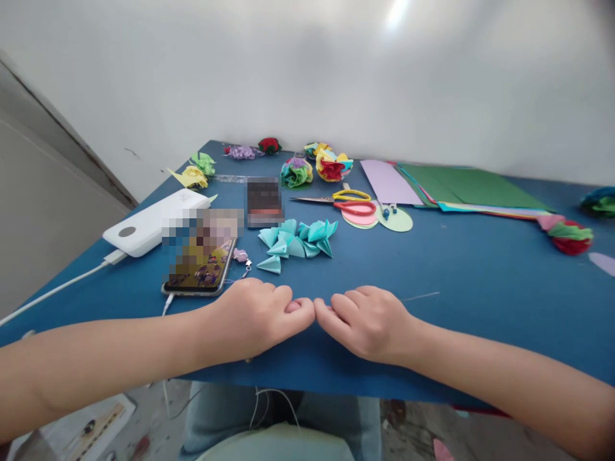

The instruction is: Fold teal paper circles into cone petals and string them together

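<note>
My left hand (262,317) and my right hand (368,323) meet near the table's front edge, index fingers touching or almost so. Both are closed, with fingers curled in, and whatever they may grip is hidden. A thin pale strand (421,296) shows just beyond my right hand; whether it runs into the fingers I cannot tell. Past my hands lies a cluster of folded turquoise paper cones (293,242). A phone (204,262) with a lit screen and a beaded charm (241,256) lies beside my left hand.
Behind the cones are scissors (353,203) with red and yellow handles, on paper circles (398,219). Coloured paper sheets (475,186) are stacked at the back right. Several paper flowers (334,166) line the wall side. A white power bank (154,221) with a cable sits left.
</note>
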The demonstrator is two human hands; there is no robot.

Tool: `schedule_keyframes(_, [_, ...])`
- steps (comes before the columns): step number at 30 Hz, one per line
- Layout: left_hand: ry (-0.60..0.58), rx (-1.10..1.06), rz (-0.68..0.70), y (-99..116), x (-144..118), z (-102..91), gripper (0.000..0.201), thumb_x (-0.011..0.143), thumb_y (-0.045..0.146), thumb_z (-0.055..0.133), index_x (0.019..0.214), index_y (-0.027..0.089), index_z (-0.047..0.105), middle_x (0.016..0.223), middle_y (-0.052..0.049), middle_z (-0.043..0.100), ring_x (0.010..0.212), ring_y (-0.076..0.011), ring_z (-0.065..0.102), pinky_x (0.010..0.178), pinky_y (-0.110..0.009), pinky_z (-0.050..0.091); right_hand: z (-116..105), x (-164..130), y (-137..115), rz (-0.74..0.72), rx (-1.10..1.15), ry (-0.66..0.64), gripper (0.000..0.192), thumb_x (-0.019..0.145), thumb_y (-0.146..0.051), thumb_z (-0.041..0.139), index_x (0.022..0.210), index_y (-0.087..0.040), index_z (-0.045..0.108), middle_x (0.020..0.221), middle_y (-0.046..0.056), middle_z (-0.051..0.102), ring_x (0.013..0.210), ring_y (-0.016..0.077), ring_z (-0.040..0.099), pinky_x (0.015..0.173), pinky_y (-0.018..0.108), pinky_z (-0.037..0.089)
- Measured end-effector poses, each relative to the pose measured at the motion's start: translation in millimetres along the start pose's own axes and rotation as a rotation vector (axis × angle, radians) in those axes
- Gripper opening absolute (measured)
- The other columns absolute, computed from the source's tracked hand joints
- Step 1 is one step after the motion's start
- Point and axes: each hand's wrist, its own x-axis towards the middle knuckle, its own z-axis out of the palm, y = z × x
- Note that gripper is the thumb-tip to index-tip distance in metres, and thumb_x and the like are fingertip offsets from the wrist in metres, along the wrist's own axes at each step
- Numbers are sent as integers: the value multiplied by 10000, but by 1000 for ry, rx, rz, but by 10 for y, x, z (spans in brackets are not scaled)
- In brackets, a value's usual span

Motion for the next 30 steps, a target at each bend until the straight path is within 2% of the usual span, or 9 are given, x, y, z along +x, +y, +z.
schedule_keyframes(10, [-29,-21,37,-57,41,-6,130,882,169,381,926,192,501,583,23,445,459,-120,435,431,-280,257,-2,-16,52,-44,24,-53,166,853,-159,448,945,-144,586,554,-24,465,469,98,381,486,301,174])
schedule_keyframes(17, [-2,-55,41,-78,34,12,154,887,168,358,926,193,506,593,22,460,458,-124,423,435,-284,266,-9,-26,64,-43,5,-80,143,849,-165,453,919,-162,577,541,-31,445,457,95,368,487,302,163])
schedule_keyframes(30, [-31,-106,46,-124,44,-24,226,830,84,327,920,180,511,601,12,518,488,-147,474,441,-291,298,-28,-51,112,-43,-12,-107,154,847,-155,442,933,-166,570,545,-31,454,461,93,380,487,301,171])
